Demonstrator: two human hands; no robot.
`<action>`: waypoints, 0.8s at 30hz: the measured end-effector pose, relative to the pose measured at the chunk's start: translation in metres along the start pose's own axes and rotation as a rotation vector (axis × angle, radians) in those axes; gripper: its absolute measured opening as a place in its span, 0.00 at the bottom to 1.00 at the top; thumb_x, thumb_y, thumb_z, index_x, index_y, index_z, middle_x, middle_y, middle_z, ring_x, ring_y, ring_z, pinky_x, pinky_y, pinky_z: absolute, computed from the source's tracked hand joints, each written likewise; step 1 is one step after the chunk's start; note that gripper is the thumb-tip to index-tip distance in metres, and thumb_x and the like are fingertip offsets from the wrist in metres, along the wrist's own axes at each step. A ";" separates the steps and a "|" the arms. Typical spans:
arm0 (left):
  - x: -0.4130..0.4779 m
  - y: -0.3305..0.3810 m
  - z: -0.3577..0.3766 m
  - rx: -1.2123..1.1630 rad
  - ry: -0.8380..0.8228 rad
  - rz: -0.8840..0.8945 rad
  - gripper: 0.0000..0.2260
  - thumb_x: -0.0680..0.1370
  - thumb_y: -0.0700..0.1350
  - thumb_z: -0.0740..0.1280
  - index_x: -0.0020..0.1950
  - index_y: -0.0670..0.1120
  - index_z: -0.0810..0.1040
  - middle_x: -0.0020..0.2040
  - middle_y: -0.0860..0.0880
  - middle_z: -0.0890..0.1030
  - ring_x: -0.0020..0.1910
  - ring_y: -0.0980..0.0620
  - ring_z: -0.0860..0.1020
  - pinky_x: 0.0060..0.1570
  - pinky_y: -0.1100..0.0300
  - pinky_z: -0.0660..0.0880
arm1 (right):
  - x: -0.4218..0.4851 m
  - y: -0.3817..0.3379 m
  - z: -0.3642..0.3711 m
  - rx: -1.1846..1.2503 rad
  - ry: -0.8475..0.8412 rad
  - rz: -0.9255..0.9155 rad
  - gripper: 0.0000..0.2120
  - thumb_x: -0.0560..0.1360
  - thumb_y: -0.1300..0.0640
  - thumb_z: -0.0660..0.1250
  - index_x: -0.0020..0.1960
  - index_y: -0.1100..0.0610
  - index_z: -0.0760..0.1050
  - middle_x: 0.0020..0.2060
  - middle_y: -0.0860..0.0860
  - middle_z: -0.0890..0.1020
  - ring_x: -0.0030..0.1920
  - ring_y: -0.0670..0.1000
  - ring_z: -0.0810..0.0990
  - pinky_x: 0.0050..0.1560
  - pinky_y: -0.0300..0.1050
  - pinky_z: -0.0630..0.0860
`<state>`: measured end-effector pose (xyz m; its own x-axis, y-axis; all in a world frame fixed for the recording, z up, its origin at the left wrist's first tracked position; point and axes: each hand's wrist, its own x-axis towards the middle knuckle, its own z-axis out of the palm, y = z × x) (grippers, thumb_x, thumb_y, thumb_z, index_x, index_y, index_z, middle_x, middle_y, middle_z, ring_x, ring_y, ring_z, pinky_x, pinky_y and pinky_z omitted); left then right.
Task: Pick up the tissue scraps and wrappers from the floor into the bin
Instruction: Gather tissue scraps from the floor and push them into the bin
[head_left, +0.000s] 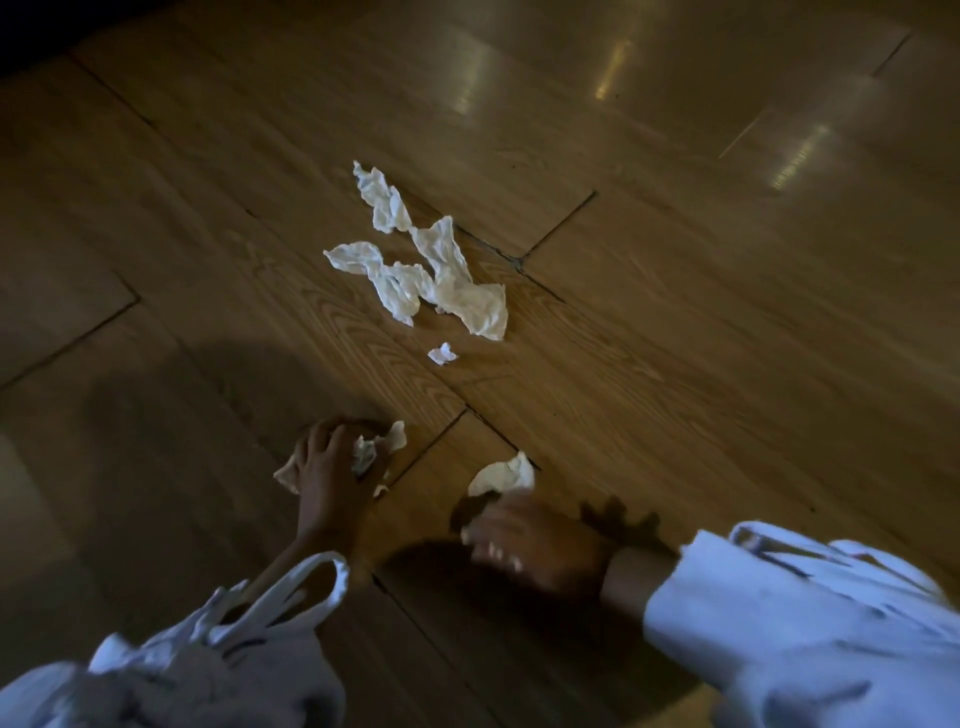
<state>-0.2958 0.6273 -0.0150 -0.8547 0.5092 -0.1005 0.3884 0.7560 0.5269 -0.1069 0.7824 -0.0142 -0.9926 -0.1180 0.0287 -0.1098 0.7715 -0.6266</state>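
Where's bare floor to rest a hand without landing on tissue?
Bare floor lies right of the tissue cluster, and left of it too. Crowded near you: small scrap below the cluster, a wad in the left hand, another wad at the right hand.

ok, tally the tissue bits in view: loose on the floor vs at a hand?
Large loose tissue strips: 3 (they overlap, seams unclear)
Small loose scrap: 1
Wads at hands: 2, left wad under left hand, right wad by blurred right hand
Total: 6
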 end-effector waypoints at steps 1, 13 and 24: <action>0.000 0.002 0.000 -0.011 0.028 0.004 0.12 0.73 0.46 0.71 0.53 0.41 0.77 0.59 0.40 0.74 0.60 0.38 0.69 0.57 0.48 0.67 | 0.003 0.001 -0.007 0.104 0.113 0.123 0.16 0.76 0.52 0.59 0.60 0.57 0.73 0.56 0.52 0.78 0.58 0.47 0.74 0.61 0.37 0.65; 0.004 -0.010 -0.001 0.030 0.051 -0.139 0.16 0.75 0.54 0.65 0.57 0.44 0.75 0.68 0.43 0.68 0.69 0.37 0.60 0.66 0.41 0.59 | 0.003 0.056 -0.017 -0.055 0.303 0.457 0.29 0.76 0.36 0.51 0.64 0.54 0.74 0.71 0.54 0.66 0.74 0.59 0.57 0.72 0.56 0.58; -0.001 -0.020 0.008 0.083 0.140 -0.326 0.18 0.71 0.59 0.65 0.59 0.54 0.72 0.68 0.48 0.65 0.69 0.39 0.60 0.65 0.36 0.60 | 0.010 0.072 -0.015 -0.338 0.310 0.001 0.08 0.73 0.48 0.65 0.47 0.52 0.74 0.44 0.53 0.80 0.45 0.51 0.74 0.39 0.44 0.77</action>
<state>-0.2997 0.6144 -0.0324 -0.9749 0.1790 -0.1320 0.1095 0.9029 0.4156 -0.1258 0.8463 -0.0473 -0.9557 0.0358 0.2923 -0.0685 0.9383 -0.3389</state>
